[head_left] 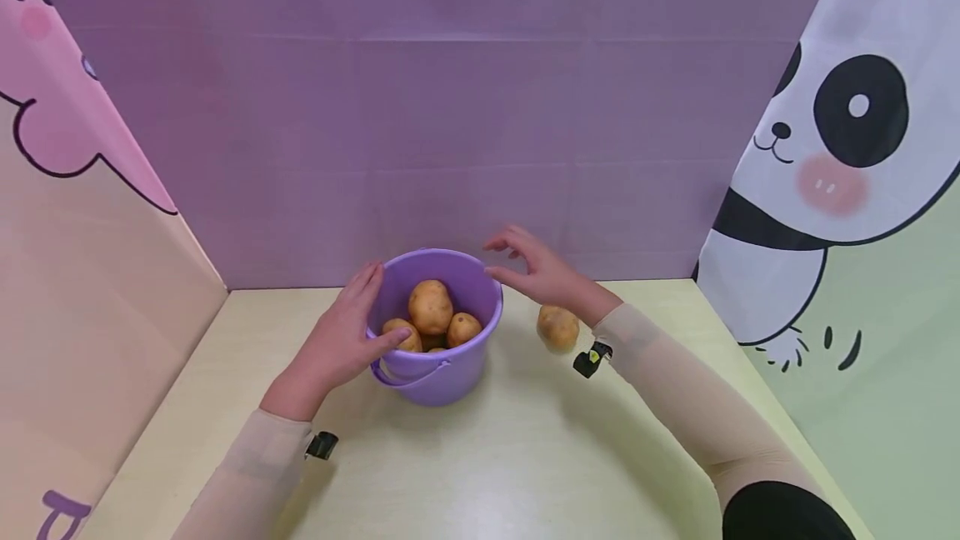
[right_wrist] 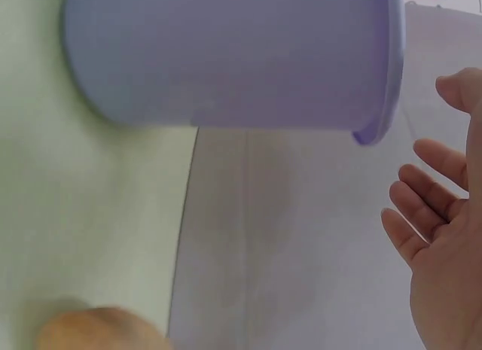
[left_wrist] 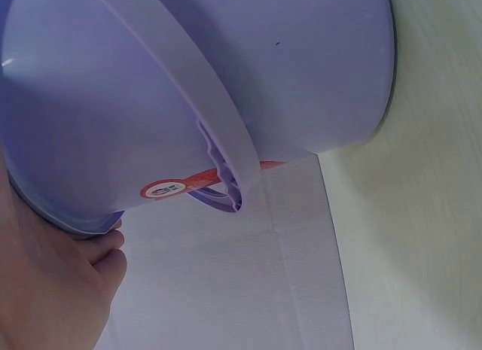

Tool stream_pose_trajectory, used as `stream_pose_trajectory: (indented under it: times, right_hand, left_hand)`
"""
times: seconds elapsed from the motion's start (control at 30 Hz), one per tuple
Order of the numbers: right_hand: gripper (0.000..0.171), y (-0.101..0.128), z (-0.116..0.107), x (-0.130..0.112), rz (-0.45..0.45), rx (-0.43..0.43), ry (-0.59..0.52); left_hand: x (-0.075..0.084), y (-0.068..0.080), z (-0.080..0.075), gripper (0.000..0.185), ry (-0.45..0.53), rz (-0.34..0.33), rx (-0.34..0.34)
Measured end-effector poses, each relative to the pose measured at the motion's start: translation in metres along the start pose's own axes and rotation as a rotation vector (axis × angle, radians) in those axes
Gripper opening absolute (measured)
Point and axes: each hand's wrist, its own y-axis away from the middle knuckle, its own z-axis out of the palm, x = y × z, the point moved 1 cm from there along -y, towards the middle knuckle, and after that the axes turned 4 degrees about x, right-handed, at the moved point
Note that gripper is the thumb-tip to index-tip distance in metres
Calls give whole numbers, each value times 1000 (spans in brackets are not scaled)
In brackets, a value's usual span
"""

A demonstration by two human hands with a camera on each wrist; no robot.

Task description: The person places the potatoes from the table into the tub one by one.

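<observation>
A purple bucket stands upright on the table with several potatoes inside. My left hand holds its left rim, the thumb reaching over the near edge and the fingers along the side. In the left wrist view the left hand lies against the rim, partly hidden by the bucket wall. My right hand hovers just right of the rim, fingers apart and nothing between them. The right wrist view shows this right hand beside the bucket's mouth. One loose potato sits under the right wrist.
The bucket's handle hangs down on the near side. Behind the table rises a purple backdrop. A printed panda panel flanks the right, a pink and cream panel the left.
</observation>
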Motion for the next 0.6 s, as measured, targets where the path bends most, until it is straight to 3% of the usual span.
stream_pose_trajectory:
  times: [0.6]
  right_hand:
    - [45, 71, -13, 39, 277, 110, 93]
  left_hand:
    - [0, 0, 1, 110, 1, 0, 9]
